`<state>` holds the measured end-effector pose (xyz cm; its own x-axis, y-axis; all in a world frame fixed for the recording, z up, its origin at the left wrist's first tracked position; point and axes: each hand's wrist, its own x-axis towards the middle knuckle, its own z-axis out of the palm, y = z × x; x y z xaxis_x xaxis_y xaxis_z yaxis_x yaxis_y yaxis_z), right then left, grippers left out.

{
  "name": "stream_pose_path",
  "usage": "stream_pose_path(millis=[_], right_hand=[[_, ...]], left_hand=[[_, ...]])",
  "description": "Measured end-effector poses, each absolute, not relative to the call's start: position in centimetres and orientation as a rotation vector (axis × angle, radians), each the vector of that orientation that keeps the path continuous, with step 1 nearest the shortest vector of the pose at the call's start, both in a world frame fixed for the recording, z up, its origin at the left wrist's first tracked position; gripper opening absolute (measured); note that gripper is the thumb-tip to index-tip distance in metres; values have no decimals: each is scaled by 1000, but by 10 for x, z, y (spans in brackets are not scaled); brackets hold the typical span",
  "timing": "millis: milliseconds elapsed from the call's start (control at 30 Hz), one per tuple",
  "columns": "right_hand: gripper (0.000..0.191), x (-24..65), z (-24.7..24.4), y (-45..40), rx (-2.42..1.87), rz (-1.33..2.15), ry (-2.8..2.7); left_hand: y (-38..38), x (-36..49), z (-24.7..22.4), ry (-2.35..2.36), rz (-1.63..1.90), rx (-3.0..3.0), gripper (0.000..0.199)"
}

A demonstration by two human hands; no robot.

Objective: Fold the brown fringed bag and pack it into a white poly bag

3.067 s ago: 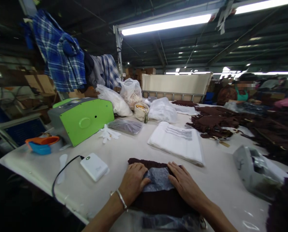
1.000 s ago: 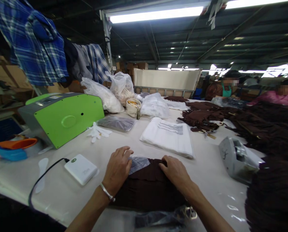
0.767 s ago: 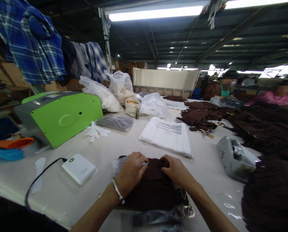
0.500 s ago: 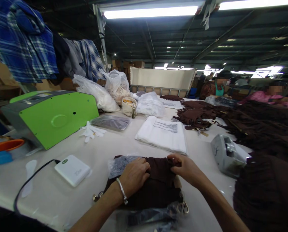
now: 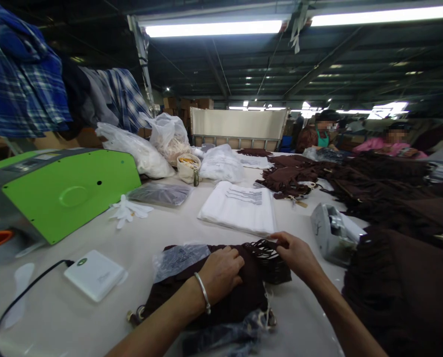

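Observation:
A dark brown fringed bag (image 5: 249,292) lies on the table in front of me, with metal rings at its lower corners. Its fringe (image 5: 268,255) spreads out past the right side in loose strips. My right hand (image 5: 297,255) pinches the strips by their far edge between thumb and fingers. Curled fingers of my left hand (image 5: 223,275), with a silver bangle on the wrist, grip the bag's middle; the fingertips are partly hidden. Printed clear plastic (image 5: 182,261) covers the bag's upper left. A dark strip in plastic (image 5: 224,337) lies along its near edge.
A white stack of printed plastic bags (image 5: 239,208) lies beyond. At left are a green machine (image 5: 72,196) and a white power bank (image 5: 94,275) with a black cable. A tape dispenser (image 5: 331,235) stands right, beside piled brown bags (image 5: 403,277). Two people sit farther back.
My right hand has drawn the fringe out to the right, away from the bag's top. My left hand stays on the bag. The whole view has shifted somewhat.

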<state>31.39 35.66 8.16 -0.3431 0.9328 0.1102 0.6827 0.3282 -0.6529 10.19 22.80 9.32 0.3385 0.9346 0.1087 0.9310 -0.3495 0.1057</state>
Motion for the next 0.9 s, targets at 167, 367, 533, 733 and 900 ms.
stream_pose_path(millis=[167,367,533,733,900], right_hand=[[32,330,62,377,-1480,786,-2025],[33,327,47,375,-1509,761,-1952],[35,322,52,372,-1502,745,-1929],[35,321,59,370,-1478,792,-1928],[36,317,69,361,-1433,848,-1927]], left_hand=[[232,107,86,1732,50,2703,10],[235,108,83,1788,167,2639,9],[236,95,86,1885,661,2164,8],[240,96,94,1868,678,2161,16],[266,123,99,1834,707,2439,50]])
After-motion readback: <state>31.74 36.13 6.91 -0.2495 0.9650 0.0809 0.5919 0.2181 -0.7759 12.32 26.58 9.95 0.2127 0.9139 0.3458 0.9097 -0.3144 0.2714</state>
